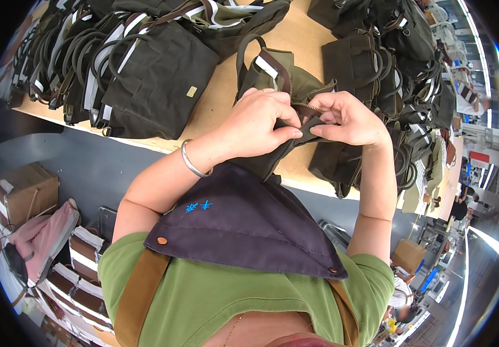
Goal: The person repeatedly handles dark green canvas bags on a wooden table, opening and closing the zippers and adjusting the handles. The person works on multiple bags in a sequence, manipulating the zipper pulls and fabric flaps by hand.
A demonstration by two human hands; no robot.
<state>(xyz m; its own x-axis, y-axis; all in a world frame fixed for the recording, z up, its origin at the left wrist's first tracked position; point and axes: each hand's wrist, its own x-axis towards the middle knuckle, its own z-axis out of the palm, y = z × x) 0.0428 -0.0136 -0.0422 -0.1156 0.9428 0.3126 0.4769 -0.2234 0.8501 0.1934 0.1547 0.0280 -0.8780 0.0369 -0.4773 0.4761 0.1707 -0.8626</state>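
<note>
Both my hands work at the zippered opening of a dark olive handbag (272,156) at the table's front edge. My left hand (266,121) pinches the dark fabric edge between thumb and fingers. Close beside it, my right hand (347,118) grips the same edge near the brown zipper (307,109), its fingers curled. The bag's lighter olive lining (304,72) shows past my hands, with a brown and white strap (272,65) lying over it. A looped handle (243,55) rises at the bag's left. My fingers partly hide the zipper and the bag's edge.
Dark handbags (168,75) crowd the wooden table (203,115) on the left. More dark bags (350,63) stand in a row on the right. A cardboard box (27,194) and a pink garment (47,240) are below left. People are in the background at right.
</note>
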